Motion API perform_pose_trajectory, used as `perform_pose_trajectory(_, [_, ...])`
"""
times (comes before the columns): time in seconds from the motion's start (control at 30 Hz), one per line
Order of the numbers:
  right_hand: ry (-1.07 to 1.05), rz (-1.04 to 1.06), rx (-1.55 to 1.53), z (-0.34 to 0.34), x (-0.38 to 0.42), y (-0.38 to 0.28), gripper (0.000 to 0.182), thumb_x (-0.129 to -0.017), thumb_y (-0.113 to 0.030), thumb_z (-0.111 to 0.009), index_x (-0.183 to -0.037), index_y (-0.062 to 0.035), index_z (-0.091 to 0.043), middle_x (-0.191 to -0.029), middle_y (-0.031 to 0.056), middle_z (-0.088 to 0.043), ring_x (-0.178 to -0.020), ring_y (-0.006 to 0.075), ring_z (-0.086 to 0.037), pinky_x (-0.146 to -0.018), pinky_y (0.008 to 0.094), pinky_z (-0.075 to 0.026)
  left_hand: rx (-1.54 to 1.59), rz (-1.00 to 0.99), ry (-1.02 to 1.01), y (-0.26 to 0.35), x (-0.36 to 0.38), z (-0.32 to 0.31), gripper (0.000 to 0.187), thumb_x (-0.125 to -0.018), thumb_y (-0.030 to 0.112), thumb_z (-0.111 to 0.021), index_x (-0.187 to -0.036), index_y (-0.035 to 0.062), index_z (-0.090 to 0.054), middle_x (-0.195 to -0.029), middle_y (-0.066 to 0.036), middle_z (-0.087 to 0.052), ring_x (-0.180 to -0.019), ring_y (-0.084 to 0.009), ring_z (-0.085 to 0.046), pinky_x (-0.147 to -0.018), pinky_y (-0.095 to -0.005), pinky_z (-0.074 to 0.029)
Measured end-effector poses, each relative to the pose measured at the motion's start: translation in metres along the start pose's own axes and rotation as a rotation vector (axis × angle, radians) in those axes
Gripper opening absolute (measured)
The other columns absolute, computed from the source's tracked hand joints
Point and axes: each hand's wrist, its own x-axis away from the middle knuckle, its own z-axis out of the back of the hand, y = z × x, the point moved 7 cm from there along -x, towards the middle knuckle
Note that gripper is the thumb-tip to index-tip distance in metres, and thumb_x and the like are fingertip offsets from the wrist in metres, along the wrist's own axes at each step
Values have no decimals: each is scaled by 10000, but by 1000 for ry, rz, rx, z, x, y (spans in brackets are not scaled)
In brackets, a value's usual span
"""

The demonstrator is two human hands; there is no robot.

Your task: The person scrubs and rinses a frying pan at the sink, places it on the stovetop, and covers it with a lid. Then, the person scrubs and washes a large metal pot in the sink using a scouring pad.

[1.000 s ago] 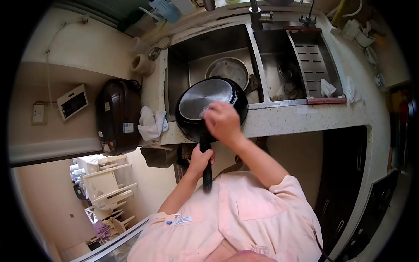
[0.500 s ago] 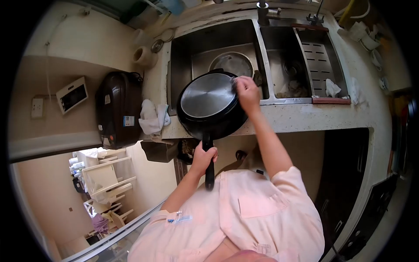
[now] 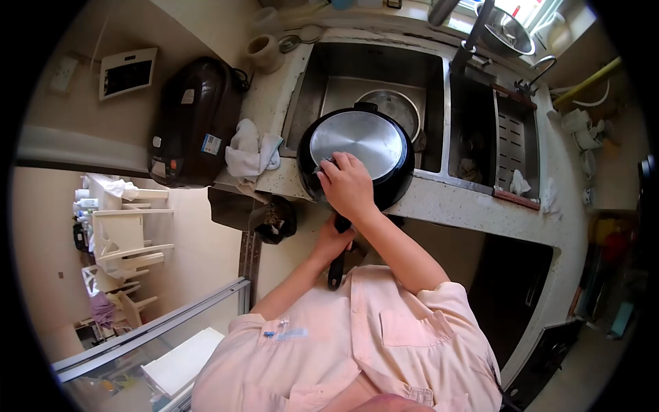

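A black frying pan [image 3: 371,134] is held bottom up over the front edge of the sink [image 3: 431,147], its shiny metal base facing me. My left hand [image 3: 332,244] is wrapped round the pan's black handle [image 3: 336,271], close to my shirt. Against the left side of the base, my right hand [image 3: 349,184] presses a grey steel wool scrubber [image 3: 320,167], mostly covered by the fingers. Behind the pan, a round metal lid or plate [image 3: 388,103] lies in the sink basin, partly hidden.
White cloths [image 3: 250,151] lie on the counter left of the sink, beside a dark brown appliance [image 3: 195,123]. The faucet [image 3: 470,44] rises behind the sink divider. A slotted metal tray [image 3: 513,141] sits at the right. Below the counter edge is a bin [image 3: 276,221].
My right hand has moved with the scrubber from the right rim of the pan to the left side of its base. The view has turned and shifted; my left hand keeps the handle.
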Motion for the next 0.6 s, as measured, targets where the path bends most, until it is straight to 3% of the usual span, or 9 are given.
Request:
perform_pose_trajectory(0.1, [-29, 34, 20, 6, 12, -3, 248, -777, -202, -631, -992, -83, -599, -1026, 102, -559, -1042, 309, -518, -881, 408, -419, 4, -61, -29, -20, -4, 4, 243, -728, 34, -580, -953, -7, -495, -642, -39, -520, -459, -114, -492, -426, -261, -392])
perform_pose_trajectory(0.3, [18, 40, 87, -5, 31, -11, 357, -749, -205, -662, -1069, -100, -546, -1114, 79, -531, -1105, 311, -457, -904, 425, -381, 230, 81, 56, -57, -11, 4, 239, -729, 103, -630, -905, -21, -528, -633, -46, -557, -473, -105, -503, -447, -263, -424])
perform_pose_trajectory(0.4, [-48, 118, 156, -6, 38, -12, 313, -728, -201, -679, -1013, -115, -584, -1158, 70, -517, -1129, 290, -427, -918, 424, -354, 142, 4, 91, -59, -15, 5, 216, -728, 138, -651, -848, -20, -567, -606, -45, -570, -498, -94, -523, -461, -254, -430])
perform_pose_trajectory(0.47, [7, 110, 233, 11, 33, 0, 241, -702, -203, -717, -922, -129, -652, -1155, 70, -536, -1076, 309, -451, -933, 370, -340, 70, 40, 131, -54, -11, 7, 217, -726, 162, -655, -835, -14, -587, -592, -49, -571, -504, -97, -531, -469, -257, -429])
perform_pose_trajectory(0.53, [95, -33, 227, 28, 18, 50, 173, -687, -162, -706, -851, -126, -664, -1019, 70, -577, -989, 309, -471, -846, 428, -375, 30, 31, 161, -55, -10, 8, 232, -725, 186, -656, -842, -7, -603, -590, -54, -573, -511, -104, -536, -482, -266, -432])
perform_pose_trajectory(0.6, [204, -91, 296, 54, -5, 84, 128, -723, -110, -682, -850, -90, -668, -988, 80, -592, -928, 312, -484, -791, 413, -411, 12, -29, 179, -65, -15, 9, 259, -724, 210, -656, -868, 0, -614, -602, -61, -578, -519, -115, -539, -501, -280, -437])
